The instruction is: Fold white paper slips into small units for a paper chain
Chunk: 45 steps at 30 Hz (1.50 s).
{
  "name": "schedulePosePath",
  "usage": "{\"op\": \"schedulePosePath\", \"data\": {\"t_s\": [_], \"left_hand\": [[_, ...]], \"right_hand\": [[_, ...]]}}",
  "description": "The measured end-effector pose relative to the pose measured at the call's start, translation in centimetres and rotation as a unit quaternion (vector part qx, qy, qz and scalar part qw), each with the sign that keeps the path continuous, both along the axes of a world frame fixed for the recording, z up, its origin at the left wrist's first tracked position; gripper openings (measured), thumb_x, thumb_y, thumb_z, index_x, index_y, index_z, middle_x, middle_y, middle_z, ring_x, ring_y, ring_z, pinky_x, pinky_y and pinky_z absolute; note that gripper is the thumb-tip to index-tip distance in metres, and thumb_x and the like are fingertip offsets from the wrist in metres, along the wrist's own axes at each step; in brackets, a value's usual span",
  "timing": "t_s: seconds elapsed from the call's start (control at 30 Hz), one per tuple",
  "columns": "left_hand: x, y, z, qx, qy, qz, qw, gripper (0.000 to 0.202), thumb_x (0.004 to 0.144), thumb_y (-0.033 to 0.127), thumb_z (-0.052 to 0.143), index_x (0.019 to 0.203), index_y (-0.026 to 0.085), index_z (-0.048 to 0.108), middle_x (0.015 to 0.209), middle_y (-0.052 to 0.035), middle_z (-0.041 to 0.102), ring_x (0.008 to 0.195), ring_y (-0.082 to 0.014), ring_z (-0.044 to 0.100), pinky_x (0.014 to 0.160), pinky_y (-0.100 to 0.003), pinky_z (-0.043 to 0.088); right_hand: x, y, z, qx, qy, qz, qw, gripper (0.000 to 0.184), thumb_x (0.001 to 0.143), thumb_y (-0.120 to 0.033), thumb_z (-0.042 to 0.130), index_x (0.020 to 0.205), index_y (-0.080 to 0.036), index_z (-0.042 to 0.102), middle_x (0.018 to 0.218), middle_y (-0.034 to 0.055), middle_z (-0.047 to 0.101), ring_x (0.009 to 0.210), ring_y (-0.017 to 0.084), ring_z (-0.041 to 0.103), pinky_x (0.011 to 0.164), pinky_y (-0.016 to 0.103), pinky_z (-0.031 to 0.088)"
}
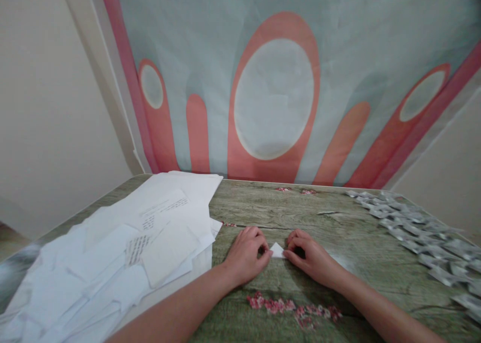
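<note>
A small white folded piece of paper [277, 250] lies on the wood-patterned table, its visible part shaped like a triangle with the point away from me. My left hand [248, 252] pinches its left corner between thumb and fingers. On the other side, my right hand [303, 252] grips the right corner in the same way. Both hands rest low over the table, and their fingertips cover the ends of the paper.
Loose white paper sheets [112, 263], some printed, are heaped on the left of the table [263, 207]. Several small folded pieces [409, 227] stand in rows along the right side. Behind the table hangs a grey and red printed backdrop [210, 42].
</note>
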<state>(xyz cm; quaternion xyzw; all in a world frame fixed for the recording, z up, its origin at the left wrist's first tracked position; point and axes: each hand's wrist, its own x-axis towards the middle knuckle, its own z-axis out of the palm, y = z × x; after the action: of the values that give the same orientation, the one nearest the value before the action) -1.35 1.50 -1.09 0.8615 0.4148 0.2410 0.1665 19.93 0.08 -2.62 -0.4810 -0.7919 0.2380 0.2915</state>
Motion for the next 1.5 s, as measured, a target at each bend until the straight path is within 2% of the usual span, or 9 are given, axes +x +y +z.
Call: {"op": "schedulePosePath", "data": {"t_s": [0.47,0.67,0.77,0.93,1.03,1.37,1.43,1.5], "left_hand": [[0.3,0.1,0.0,0.009,0.034,0.017,0.999,0.007,0.078,0.024,0.061,0.077,0.019,0.056,0.091,-0.0019,0.051,0.092,-0.0195,0.047,0.082,-0.032,0.037],[0.3,-0.2,0.3,0.014,0.039,0.009,0.999,0.021,0.078,0.023,0.062,0.099,0.022,0.056,0.099,-0.0019,0.052,0.099,-0.0201,0.045,0.085,-0.034,0.037],[0.4,-0.5,0.6,0.039,0.051,-0.010,0.998,0.026,0.080,0.019,0.061,0.104,0.025,0.057,0.103,-0.0020,0.052,0.102,-0.0203,0.044,0.087,-0.035,0.036],[0.7,-1.0,0.7,0.119,0.085,-0.055,0.988,0.012,0.083,0.020,0.060,0.091,0.027,0.066,0.104,-0.0018,0.054,0.105,-0.0210,0.042,0.090,-0.038,0.033],[0.9,-1.2,0.6,0.153,0.096,-0.071,0.981,0.012,0.087,0.026,0.055,0.090,0.026,0.067,0.100,-0.0028,0.056,0.104,-0.0212,0.043,0.091,-0.040,0.033],[1.3,-2.1,0.8,0.194,0.171,-0.082,0.963,0.019,0.090,0.022,0.048,0.097,0.017,0.064,0.102,-0.0075,0.057,0.109,-0.0240,0.043,0.096,-0.040,0.031],[1.2,-2.1,0.9,0.196,0.180,-0.074,0.961,0.019,0.089,0.022,0.049,0.100,0.017,0.064,0.104,-0.0078,0.057,0.111,-0.0247,0.042,0.098,-0.040,0.029],[1.1,-1.9,1.0,0.194,0.187,-0.057,0.961,0.019,0.088,0.023,0.050,0.101,0.018,0.064,0.106,-0.0084,0.057,0.113,-0.0252,0.041,0.100,-0.041,0.027]], "right_hand": [[-0.3,0.1,0.0,0.010,-0.029,-0.019,0.999,0.014,0.079,-0.019,0.056,0.065,-0.019,0.052,0.078,0.0020,0.055,0.077,0.017,0.052,0.071,0.030,0.040],[-0.3,0.2,-0.2,0.014,-0.036,-0.022,0.999,0.012,0.078,-0.018,0.057,0.067,-0.019,0.051,0.078,0.0015,0.055,0.077,0.017,0.052,0.071,0.029,0.040],[-0.4,0.2,-0.2,0.016,-0.037,-0.025,0.999,0.009,0.077,-0.018,0.057,0.070,-0.019,0.051,0.078,0.0013,0.055,0.077,0.017,0.052,0.070,0.029,0.040],[-0.3,0.2,-0.2,0.016,-0.039,-0.029,0.999,0.005,0.076,-0.017,0.056,0.076,-0.019,0.053,0.079,0.0013,0.055,0.075,0.017,0.051,0.067,0.028,0.040],[-0.3,0.3,-0.4,0.019,-0.040,-0.030,0.999,0.005,0.075,-0.016,0.057,0.076,-0.019,0.053,0.079,0.0014,0.055,0.076,0.017,0.051,0.067,0.028,0.041],[-0.4,-0.3,-0.8,0.051,-0.037,-0.033,0.997,0.003,0.080,-0.017,0.053,0.080,-0.020,0.054,0.083,0.0035,0.055,0.079,0.019,0.051,0.073,0.033,0.043],[-0.5,-0.6,-0.8,0.076,-0.033,-0.027,0.996,0.008,0.082,-0.016,0.050,0.086,-0.020,0.055,0.088,0.0053,0.055,0.083,0.020,0.052,0.075,0.034,0.044],[-0.5,-0.9,-0.7,0.114,-0.041,-0.014,0.993,0.020,0.082,-0.010,0.046,0.095,-0.020,0.057,0.095,0.0074,0.056,0.090,0.021,0.052,0.079,0.036,0.044]]}}
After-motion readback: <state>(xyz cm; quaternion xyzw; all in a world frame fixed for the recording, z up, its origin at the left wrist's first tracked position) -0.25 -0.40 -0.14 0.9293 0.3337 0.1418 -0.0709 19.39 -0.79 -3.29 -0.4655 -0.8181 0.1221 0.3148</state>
